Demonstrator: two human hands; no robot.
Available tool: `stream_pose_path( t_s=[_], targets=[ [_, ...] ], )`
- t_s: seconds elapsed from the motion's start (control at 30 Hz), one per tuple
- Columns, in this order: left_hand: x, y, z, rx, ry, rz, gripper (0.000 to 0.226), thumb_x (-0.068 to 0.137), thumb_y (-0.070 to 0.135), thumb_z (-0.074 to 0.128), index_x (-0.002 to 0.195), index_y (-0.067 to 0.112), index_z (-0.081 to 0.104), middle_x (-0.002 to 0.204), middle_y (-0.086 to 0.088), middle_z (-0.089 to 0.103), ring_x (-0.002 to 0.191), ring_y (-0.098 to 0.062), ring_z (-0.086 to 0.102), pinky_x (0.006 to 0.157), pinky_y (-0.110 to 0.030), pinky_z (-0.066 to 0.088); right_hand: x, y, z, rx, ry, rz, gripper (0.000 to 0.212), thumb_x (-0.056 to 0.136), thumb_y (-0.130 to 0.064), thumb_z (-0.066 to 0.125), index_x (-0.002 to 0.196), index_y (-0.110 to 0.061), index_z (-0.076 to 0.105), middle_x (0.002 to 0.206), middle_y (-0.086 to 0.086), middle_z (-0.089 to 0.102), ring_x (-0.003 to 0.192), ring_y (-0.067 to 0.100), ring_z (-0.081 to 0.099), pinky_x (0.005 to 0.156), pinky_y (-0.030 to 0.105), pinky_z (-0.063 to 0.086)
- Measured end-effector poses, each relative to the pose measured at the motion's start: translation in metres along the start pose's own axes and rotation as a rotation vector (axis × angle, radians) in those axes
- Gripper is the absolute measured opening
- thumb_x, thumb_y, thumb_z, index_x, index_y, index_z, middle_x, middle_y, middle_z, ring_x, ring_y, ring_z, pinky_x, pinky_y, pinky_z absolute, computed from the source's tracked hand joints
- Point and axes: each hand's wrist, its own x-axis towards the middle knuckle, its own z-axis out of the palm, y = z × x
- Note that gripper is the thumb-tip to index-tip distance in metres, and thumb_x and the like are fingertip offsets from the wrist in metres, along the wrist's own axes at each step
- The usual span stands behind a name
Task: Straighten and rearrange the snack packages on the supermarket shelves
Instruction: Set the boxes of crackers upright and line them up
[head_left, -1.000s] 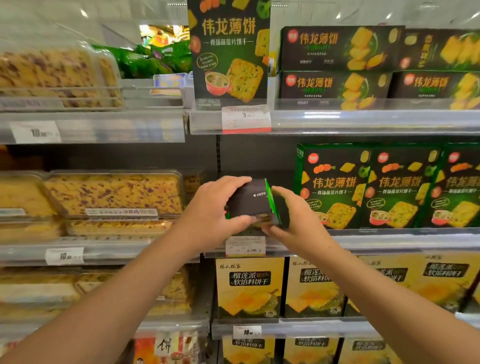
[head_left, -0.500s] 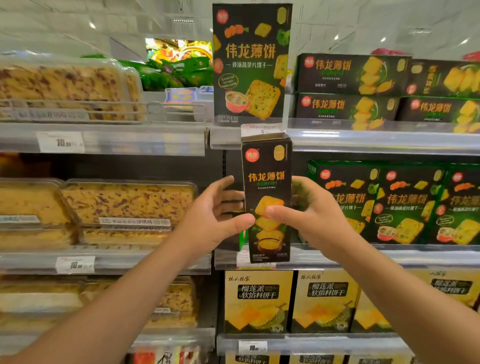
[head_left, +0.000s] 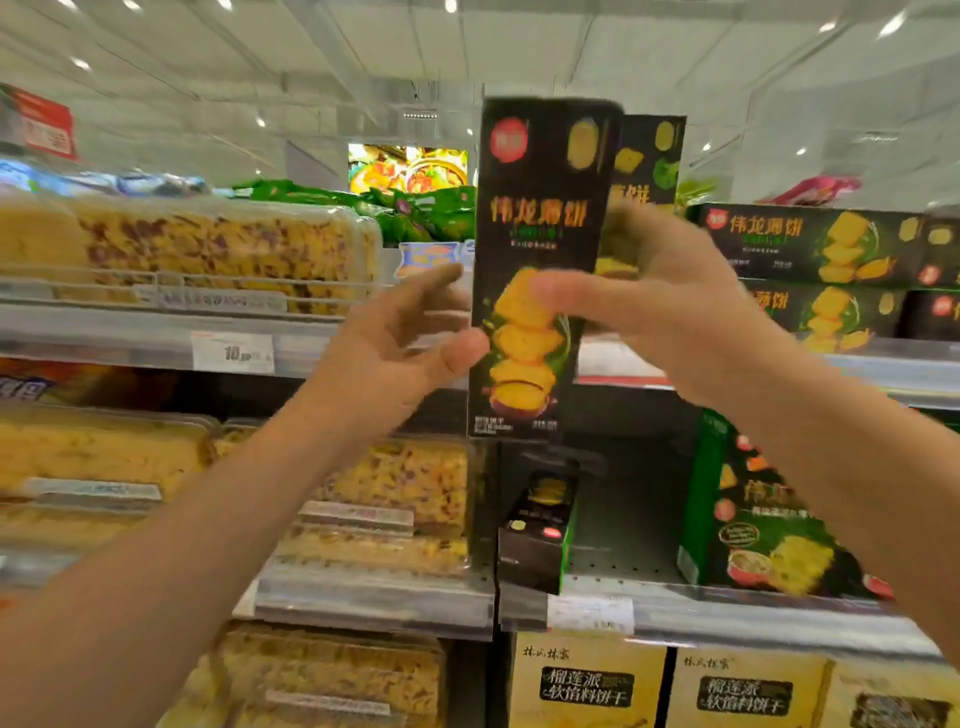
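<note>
Far left, clear trays of yellow cake (head_left: 208, 249) sit on the upper shelf (head_left: 156, 338) behind a wire rail, with a white price tag (head_left: 232, 353) clipped to the shelf edge below them. More trays of the same cake (head_left: 405, 483) fill the shelf underneath, stacked two high.

Moving in, the left hand (head_left: 395, 338) is up at the level of the upper shelf, fingers spread and fairly straight, thumb tip right at the left edge of the tall black biscuit box (head_left: 535, 270). That grip is apart, holding nothing; whether the thumb truly touches the box is hard to tell through the blur.

Centre stage: the black biscuit box stands upright in the air, in front of the upper shelf edge, its face with stacked yellow biscuits turned toward the camera. Directly behind it stands a second tall dark box (head_left: 649, 171) on the upper shelf, mostly hidden.

Below, on the middle shelf (head_left: 623, 571), one small black box with a green side (head_left: 540, 535) sits alone, near the shelf's left end.

The right hand (head_left: 670, 301) has the grip clamped on the black biscuit box, thumb laid across its front, fingers curled round its right side.

Further right, flat black boxes (head_left: 810, 244) lie stacked two high on the upper shelf. Beneath them, a green-edged box (head_left: 758, 525) stands on the middle shelf, partly behind the right forearm. At the bottom, yellow boxes (head_left: 587, 686) line the lowest shelf.
</note>
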Motion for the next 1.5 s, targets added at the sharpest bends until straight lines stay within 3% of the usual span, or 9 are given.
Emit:
stream_pose_path(
  t_s=[0.1,0.2,0.3,0.63,0.87,1.0,1.17,1.4,1.5],
  targets=[
    [0.026,-0.002,-0.033,0.428,0.139,0.148,0.049,0.086,0.053,0.06,0.131,0.036,0.053,0.127,0.017,0.058,0.12,-0.001,0.052,0.102,-0.026,0.042,0.054,-0.039,0.003,-0.022,0.093,-0.093,0.067,0.064,-0.039,0.086,0.12,-0.016,0.058,0.101,-0.003,0.074,0.091,0.017,0.072,0.078,0.044,0.059],
    [0.035,-0.03,-0.057,0.97,0.053,0.219,0.054,0.095,0.045,0.054,0.138,0.013,0.051,0.146,-0.01,0.045,0.138,-0.027,0.035,0.113,-0.035,0.025,0.102,-0.051,0.02,-0.071,0.134,-0.098,0.057,0.071,-0.027,0.086,0.118,-0.017,0.056,0.096,-0.005,0.074,0.085,0.013,0.073,0.076,0.043,0.061],
    [0.036,-0.054,-0.064,1.214,-0.027,0.327,0.061,0.09,0.042,0.063,0.139,0.008,0.05,0.142,-0.014,0.049,0.132,-0.038,0.043,0.105,-0.051,0.032,0.139,-0.035,0.046,-0.165,0.132,0.01,0.052,0.072,-0.026,0.085,0.115,-0.019,0.056,0.101,-0.003,0.072,0.09,0.017,0.071,0.081,0.042,0.059],
    [0.039,-0.093,-0.065,1.303,0.12,0.501,0.069,0.093,0.054,0.045,0.141,0.005,0.047,0.14,-0.014,0.05,0.132,-0.033,0.041,0.113,-0.048,0.025,0.181,0.044,0.102,-0.177,0.119,0.224,0.014,0.083,-0.03,0.075,0.089,-0.028,0.063,0.091,-0.004,0.07,0.084,0.015,0.068,0.081,0.043,0.059],
    [0.04,-0.1,-0.062,1.319,0.138,0.519,0.068,0.094,0.052,0.042,0.143,0.005,0.044,0.141,-0.014,0.048,0.134,-0.033,0.041,0.115,-0.049,0.026,0.16,0.045,0.097,-0.247,0.127,0.253,0.014,0.088,-0.029,0.069,0.097,-0.028,0.058,0.089,-0.01,0.064,0.084,0.009,0.063,0.074,0.024,0.055],
    [0.039,-0.105,-0.059,1.311,0.165,0.546,0.066,0.096,0.048,0.04,0.144,0.003,0.043,0.143,-0.017,0.048,0.135,-0.034,0.041,0.116,-0.049,0.026,0.096,0.039,0.092,-0.319,0.253,-0.061,0.044,0.088,-0.02,0.063,0.131,-0.018,0.052,0.11,-0.015,0.055,0.101,0.003,0.055,0.084,0.012,0.045],
    [0.03,-0.103,-0.044,1.191,0.219,0.477,0.065,0.094,0.041,0.042,0.147,0.004,0.037,0.15,-0.02,0.039,0.142,-0.037,0.03,0.119,-0.05,0.016,-0.05,0.089,0.088,-0.484,0.018,-0.586,0.014,0.086,0.001,0.058,0.098,0.0,0.066,0.108,0.012,0.065,0.099,0.015,0.062,0.085,0.023,0.05],
    [-0.059,-0.134,0.053,1.003,-0.117,0.457,0.064,0.092,0.035,0.046,0.148,0.009,0.03,0.159,-0.017,0.02,0.149,-0.033,0.01,0.122,-0.047,0.0,-0.142,0.186,0.079,-1.046,-0.343,-0.133,0.063,0.083,-0.046,0.059,0.139,-0.019,0.047,0.146,0.004,0.047,0.139,0.026,0.037,0.114,0.04,0.032],
    [-0.083,-0.144,0.075,0.935,-0.247,0.375,0.058,0.094,0.033,0.044,0.146,0.009,0.035,0.158,-0.013,0.027,0.15,-0.026,0.014,0.122,-0.044,0.005,-0.146,0.203,0.077,-1.023,-0.375,0.002,0.088,0.076,-0.036,0.078,0.147,-0.02,0.029,0.151,0.005,0.039,0.141,0.027,0.033,0.114,0.04,0.029]
  ],
)
